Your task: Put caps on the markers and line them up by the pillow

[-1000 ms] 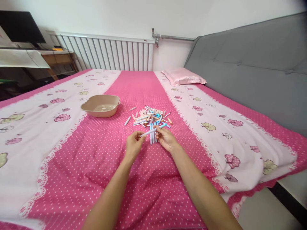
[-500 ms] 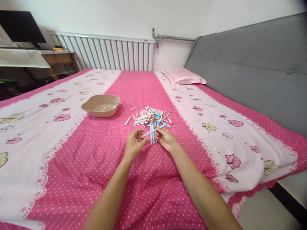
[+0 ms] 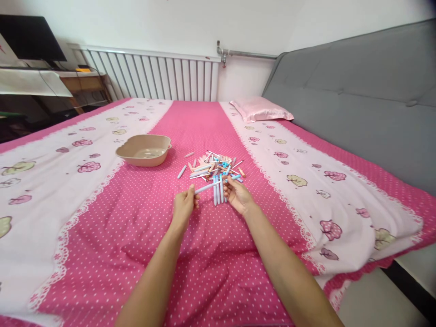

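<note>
Currently, a dark monitor (image 3: 32, 38) sits on a desk (image 3: 30, 81) beyond the far left corner of the bed (image 3: 218, 259). A white radiator (image 3: 143, 75) lines the far edge. Spread: pink, dotted centre, white tree-print bands. Beige basin (image 3: 143, 160) left of the bed's middle. Left-hand fingers (image 3: 184, 205) pinch the lavender end of a pen (image 3: 204, 187), held above the mid-bed; right-hand fingers (image 3: 237, 196) pinch its blue end. Loose pen heap (image 3: 203, 168) lies just beyond, toward the far edge. Pink pillow (image 3: 260, 110) near the far right corner; grey headboard (image 3: 357, 81) along the right edge.

Obscured: desk cut off at left; heap overlaps, uncountable; right hand partly covers the pen row (image 3: 215, 194); cap join hard to make out.
</note>
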`<state>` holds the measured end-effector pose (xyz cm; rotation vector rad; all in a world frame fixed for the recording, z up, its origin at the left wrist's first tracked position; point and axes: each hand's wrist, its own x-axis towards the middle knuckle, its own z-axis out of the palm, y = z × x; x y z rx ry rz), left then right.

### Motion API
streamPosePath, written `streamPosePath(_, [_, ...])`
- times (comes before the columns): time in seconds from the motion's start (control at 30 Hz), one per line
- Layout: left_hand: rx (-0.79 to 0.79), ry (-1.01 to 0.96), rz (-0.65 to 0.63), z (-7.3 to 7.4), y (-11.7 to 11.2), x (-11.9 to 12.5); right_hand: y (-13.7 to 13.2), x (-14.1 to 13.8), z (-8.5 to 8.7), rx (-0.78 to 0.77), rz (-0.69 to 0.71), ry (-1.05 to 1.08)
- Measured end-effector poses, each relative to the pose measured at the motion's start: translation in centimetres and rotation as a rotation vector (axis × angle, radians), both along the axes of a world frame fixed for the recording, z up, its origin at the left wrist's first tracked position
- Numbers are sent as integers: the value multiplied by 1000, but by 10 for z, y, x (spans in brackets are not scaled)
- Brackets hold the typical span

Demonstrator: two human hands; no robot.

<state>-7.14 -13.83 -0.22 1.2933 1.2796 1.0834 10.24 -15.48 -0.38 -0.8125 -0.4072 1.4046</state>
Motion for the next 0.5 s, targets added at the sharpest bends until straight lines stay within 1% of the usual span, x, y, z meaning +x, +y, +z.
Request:
streamPosePath(0.07, [-4, 4, 14, 0, 0, -1, 0, 3, 1, -5, -8, 0])
streamPosePath(0.17, [-5, 17, 17, -2, 1, 0, -4, 2, 4, 1, 36, -25])
streamPosePath(0.23, [-5, 33, 4, -4, 2, 2, -6, -3, 5, 5, 72, -57])
streamPosePath(0.3, [-4, 57, -28, -8, 3, 3, -7, -7, 6, 0, 73, -91])
streamPosePath(0.4, [-8, 110, -91, -12, 5, 3, -4, -6, 4, -20, 0, -130])
streamPosePath(0.5, [-12, 159, -111, -11, 7, -3, -1, 12, 2, -23, -140, -146])
